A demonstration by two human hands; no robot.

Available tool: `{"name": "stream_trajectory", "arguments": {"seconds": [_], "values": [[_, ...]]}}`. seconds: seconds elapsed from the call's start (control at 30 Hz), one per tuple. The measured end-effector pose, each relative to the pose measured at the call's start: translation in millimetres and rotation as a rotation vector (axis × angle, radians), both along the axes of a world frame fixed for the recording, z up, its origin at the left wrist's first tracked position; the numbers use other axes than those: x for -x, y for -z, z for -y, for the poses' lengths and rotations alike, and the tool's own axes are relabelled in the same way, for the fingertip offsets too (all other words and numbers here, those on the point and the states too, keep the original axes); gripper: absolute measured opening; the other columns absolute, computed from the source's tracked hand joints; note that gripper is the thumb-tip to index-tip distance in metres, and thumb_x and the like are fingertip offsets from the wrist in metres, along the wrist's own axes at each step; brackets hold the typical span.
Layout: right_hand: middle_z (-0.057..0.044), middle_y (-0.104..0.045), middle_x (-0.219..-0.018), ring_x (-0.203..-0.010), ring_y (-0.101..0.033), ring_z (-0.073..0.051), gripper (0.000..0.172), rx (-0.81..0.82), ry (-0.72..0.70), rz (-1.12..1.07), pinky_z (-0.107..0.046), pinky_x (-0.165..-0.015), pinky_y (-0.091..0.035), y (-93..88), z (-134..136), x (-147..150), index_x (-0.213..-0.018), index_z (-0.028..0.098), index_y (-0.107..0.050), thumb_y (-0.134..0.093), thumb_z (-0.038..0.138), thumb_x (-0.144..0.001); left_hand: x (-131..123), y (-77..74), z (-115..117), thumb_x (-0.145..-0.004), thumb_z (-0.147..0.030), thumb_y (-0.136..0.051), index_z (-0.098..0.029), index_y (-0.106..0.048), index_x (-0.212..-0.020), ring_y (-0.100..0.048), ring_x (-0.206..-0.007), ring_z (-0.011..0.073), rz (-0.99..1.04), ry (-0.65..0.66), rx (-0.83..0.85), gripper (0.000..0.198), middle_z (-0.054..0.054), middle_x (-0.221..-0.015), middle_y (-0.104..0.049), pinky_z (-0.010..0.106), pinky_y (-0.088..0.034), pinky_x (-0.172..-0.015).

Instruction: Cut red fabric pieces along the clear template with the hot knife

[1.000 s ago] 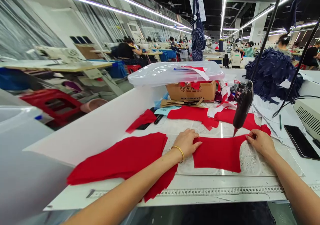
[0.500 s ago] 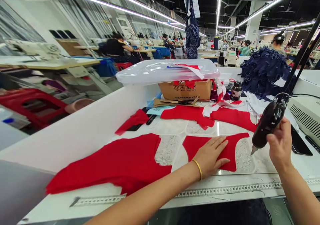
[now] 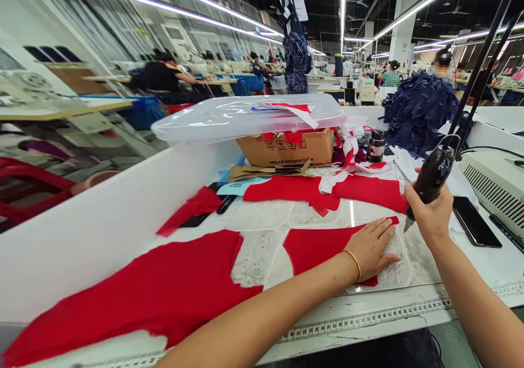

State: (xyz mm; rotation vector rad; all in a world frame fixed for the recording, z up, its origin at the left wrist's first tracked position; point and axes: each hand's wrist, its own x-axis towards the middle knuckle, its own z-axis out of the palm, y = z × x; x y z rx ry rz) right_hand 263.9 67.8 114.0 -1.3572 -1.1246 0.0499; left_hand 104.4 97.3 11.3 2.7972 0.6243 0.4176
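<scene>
My left hand (image 3: 370,250) lies flat on a red fabric piece (image 3: 315,250), pressing it onto a white lace-patterned mat (image 3: 256,259). A gold bangle circles that wrist. My right hand (image 3: 426,212) grips a black handheld electric cutter (image 3: 433,174) with a pointed metal tip, held just above the mat and right of the fabric. A larger red fabric piece (image 3: 135,291) lies to the left under my left forearm. Beyond them are more red pieces (image 3: 290,189).
A clear plastic box (image 3: 245,118) rests on a cardboard box (image 3: 286,147) at the back. A navy fabric heap (image 3: 417,111), a black phone (image 3: 475,221), and a white machine (image 3: 497,188) stand right. A measuring tape (image 3: 368,319) runs along the table edge. Co-workers sit far off.
My right hand has left the fabric and taken up the cutter, lifting it. My left hand has slid rightward across the red piece. The view has swung left.
</scene>
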Motion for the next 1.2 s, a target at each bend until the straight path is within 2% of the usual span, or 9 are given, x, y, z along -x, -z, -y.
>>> {"name": "stream_trajectory", "arguments": {"seconds": [0.1,0.27,0.57,0.73,1.03,1.13,1.2], "values": [[0.001,-0.061,-0.072,-0.063,-0.059,-0.017,0.030,-0.027,0.007,-0.039,-0.034,-0.064,-0.051,4.5,-15.7,-1.9,-0.092,0.022,-0.057,-0.065,0.045,-0.074,-3.2,2.2,-1.6,-0.102,-0.066,-0.042,-0.013,-0.044,-0.152,-0.036,-0.152,0.0306,-0.010,0.006,-0.003,0.072,0.018,-0.160,-0.042,0.047,-0.032,-0.125],[0.002,-0.056,-0.071,-0.062,-0.056,-0.016,0.029,-0.056,0.042,-0.080,-0.033,-0.063,-0.049,11.3,-29.7,-4.2,-0.087,0.024,-0.054,-0.065,0.046,-0.073,-4.2,3.4,-1.4,-0.103,-0.066,-0.040,-0.009,-0.046,-0.150,-0.035,-0.152,0.0314,-0.020,0.007,0.001,0.075,0.020,-0.160,-0.041,0.045,-0.030,-0.126],[0.003,-0.054,-0.071,-0.061,-0.053,-0.015,0.030,-0.086,0.003,-0.126,-0.031,-0.061,-0.050,19.1,-34.2,-8.0,-0.093,0.023,-0.053,-0.066,0.043,-0.076,-0.9,3.4,0.8,-0.103,-0.068,-0.037,-0.012,-0.045,-0.151,-0.035,-0.152,0.0316,-0.025,-0.001,0.007,0.074,0.018,-0.161,-0.041,0.048,-0.030,-0.125],[0.002,-0.057,-0.074,-0.067,-0.056,-0.016,0.030,-0.102,-0.003,-0.090,-0.033,-0.066,-0.051,23.8,-36.9,-7.0,-0.098,0.024,-0.055,-0.066,0.044,-0.079,-1.3,1.4,2.0,-0.103,-0.069,-0.035,-0.013,-0.044,-0.152,-0.035,-0.152,0.0308,-0.031,-0.006,-0.007,0.075,0.018,-0.161,-0.041,0.047,-0.030,-0.125],[0.004,-0.055,-0.070,-0.062,-0.052,-0.015,0.028,-0.125,-0.010,-0.184,-0.033,-0.062,-0.048,26.6,-39.2,-5.9,-0.088,0.023,-0.056,-0.071,0.040,-0.071,-2.2,1.2,0.9,-0.103,-0.070,-0.031,-0.012,-0.044,-0.151,-0.036,-0.151,0.0308,-0.039,-0.005,-0.019,0.076,0.017,-0.161,-0.042,0.047,-0.032,-0.124],[0.004,-0.055,-0.067,-0.060,-0.053,-0.015,0.027,-0.132,0.009,-0.192,-0.033,-0.061,-0.049,28.0,-39.8,-7.1,-0.085,0.023,-0.056,-0.072,0.039,-0.070,-2.4,-3.9,0.9,-0.104,-0.068,-0.032,-0.010,-0.044,-0.151,-0.037,-0.151,0.0319,-0.041,-0.002,-0.016,0.075,0.019,-0.160,-0.041,0.048,-0.034,-0.123],[0.004,-0.057,-0.067,-0.060,-0.055,-0.016,0.030,-0.155,0.011,-0.214,-0.034,-0.061,-0.050,28.7,-39.9,-8.5,-0.088,0.022,-0.058,-0.073,0.040,-0.069,1.5,-12.4,1.7,-0.105,-0.065,-0.033,-0.009,-0.044,-0.151,-0.037,-0.151,0.0319,-0.026,-0.004,-0.025,0.073,0.020,-0.160,-0.041,0.048,-0.035,-0.123]]}}
